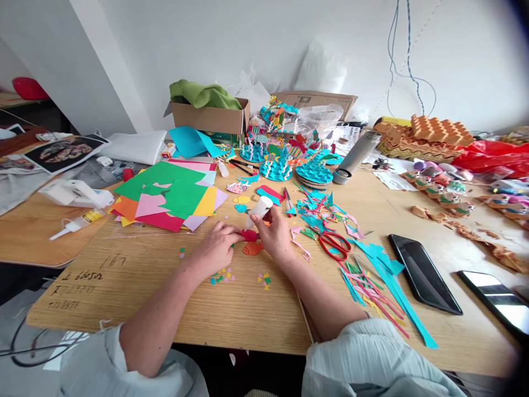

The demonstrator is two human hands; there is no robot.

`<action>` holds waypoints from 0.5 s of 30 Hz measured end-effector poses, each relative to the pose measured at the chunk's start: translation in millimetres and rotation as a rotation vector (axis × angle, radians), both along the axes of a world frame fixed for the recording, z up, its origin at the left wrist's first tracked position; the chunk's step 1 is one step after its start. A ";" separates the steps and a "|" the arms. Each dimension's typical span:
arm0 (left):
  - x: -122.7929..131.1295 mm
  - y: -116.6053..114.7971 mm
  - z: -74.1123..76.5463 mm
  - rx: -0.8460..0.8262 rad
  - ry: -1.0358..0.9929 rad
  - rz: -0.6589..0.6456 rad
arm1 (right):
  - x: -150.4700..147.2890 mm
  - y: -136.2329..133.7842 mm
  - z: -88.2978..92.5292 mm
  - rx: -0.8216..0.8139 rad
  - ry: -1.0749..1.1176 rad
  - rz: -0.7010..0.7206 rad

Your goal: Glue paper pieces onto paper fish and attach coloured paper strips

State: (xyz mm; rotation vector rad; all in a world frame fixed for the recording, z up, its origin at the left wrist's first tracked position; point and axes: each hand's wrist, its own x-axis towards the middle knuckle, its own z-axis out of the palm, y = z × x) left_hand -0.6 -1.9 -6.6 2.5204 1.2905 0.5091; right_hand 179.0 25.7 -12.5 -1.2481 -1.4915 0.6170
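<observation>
My right hand [275, 237] is closed round a white glue bottle [259, 210], tipped so its nozzle points down at a small red paper piece [249, 235]. My left hand [215, 248] pinches that red piece from the left, fingers curled, and holds it on the wooden table [165, 292]. An orange paper fish [252, 249] lies just below the two hands. Small coloured paper dots [222, 274] are scattered near my left wrist.
A stack of coloured paper sheets [169, 196] lies to the left, red-handled scissors [334, 242] and paper strips [372, 286] to the right. Two dark phones [424, 273] rest at the right edge. Blue paper models [281, 160], a cardboard box [210, 118] and egg cartons [438, 132] stand behind.
</observation>
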 end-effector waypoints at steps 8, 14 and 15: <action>0.3 -0.8 1.1 0.011 -0.002 -0.004 | -1.9 -2.5 -2.8 0.134 -0.164 0.074; -0.1 -0.8 0.2 0.005 -0.009 -0.008 | -2.2 -3.7 -1.2 0.149 -0.128 0.065; -0.2 -0.8 0.1 0.005 -0.010 -0.011 | -2.3 -3.9 -1.3 0.154 -0.128 0.065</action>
